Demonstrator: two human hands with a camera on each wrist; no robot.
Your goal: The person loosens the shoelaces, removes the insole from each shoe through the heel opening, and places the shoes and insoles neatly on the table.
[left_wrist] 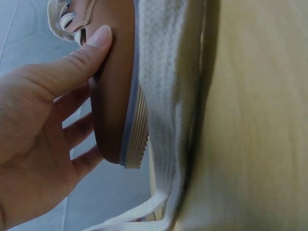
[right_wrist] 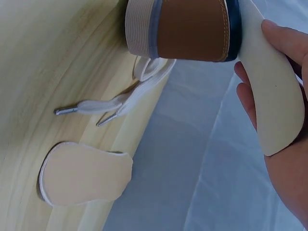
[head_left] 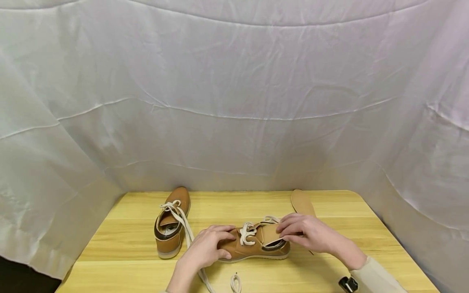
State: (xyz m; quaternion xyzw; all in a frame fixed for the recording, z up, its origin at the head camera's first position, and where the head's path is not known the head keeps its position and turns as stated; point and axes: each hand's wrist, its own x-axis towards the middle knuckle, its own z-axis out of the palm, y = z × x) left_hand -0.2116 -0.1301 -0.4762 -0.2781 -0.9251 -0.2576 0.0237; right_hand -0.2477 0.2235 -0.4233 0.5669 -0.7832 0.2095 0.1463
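My left hand (head_left: pixel 207 246) grips the toe of a brown lace-up shoe (head_left: pixel 264 252), its thumb on the near side in the left wrist view. The shoe lies sideways on its sole, toe to the left, with cream laces (head_left: pixel 248 232) tied over it. At the heel end, my right hand (head_left: pixel 307 232) pinches a tan insole (head_left: pixel 270 233) between thumb and fingers. Its front end goes into the shoe's opening, while the pale underside of the heel end (right_wrist: pixel 276 96) rises outside, tilted. How deep the insole reaches is hidden inside the shoe.
A matching brown shoe (head_left: pixel 169 245) stands at the left, toe away, its long lace (head_left: pixel 188 232) trailing past my left hand. Another tan insole (head_left: pixel 302 202) lies at the back right, partly behind my right hand. A lace end (head_left: pixel 236 283) lies near the front. Grey cloth (head_left: pixel 234 154) surrounds the table.
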